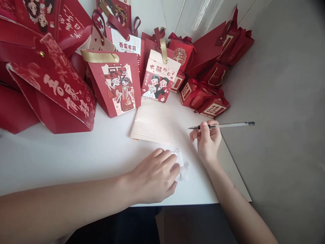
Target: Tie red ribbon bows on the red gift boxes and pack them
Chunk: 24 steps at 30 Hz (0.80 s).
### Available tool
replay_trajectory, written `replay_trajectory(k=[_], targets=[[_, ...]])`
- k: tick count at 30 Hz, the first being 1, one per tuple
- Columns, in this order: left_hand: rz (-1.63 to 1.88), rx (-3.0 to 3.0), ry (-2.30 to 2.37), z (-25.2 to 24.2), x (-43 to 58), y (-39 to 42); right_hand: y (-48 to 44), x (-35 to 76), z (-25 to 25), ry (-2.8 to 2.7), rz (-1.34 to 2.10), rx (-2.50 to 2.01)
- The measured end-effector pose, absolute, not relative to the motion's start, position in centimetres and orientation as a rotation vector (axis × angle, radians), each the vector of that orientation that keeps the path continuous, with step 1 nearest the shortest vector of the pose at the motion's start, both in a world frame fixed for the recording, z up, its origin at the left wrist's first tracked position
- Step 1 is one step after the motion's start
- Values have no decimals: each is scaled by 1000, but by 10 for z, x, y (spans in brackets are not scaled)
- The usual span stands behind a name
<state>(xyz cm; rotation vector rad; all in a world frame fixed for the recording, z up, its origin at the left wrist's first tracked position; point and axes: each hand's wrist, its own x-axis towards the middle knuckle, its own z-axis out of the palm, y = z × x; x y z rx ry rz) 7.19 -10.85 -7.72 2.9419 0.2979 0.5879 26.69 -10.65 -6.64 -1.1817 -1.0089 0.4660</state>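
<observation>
My right hand (208, 140) grips a pen (235, 124) with a clear barrel and dark grip. Its tip points left, above the white table. Curled fingers of my left hand (158, 174) close over a crumpled white paper (180, 166) near the front edge; part of the paper shows beyond the fingertips. Behind that hand lies a lined notebook (153, 122), open to a page with small writing at its top left and otherwise bare lines. At the notebook's far end a small gift box (158, 81) with a cartoon couple stands upright.
Several red gift boxes crowd the table's back and left, among them a tall one (119, 84) with a gold strap and a large one (61, 91) with white lettering. Smaller boxes (213, 107) stand back right. The white table (106, 154) ends at a grey surface (276, 135) on the right.
</observation>
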Motion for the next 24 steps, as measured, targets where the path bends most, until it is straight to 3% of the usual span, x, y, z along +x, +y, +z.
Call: replay_trajectory(k=[24], targets=[[430,2701,503,-79,70,-105,-129,244,-71,-1223,537,-1672]])
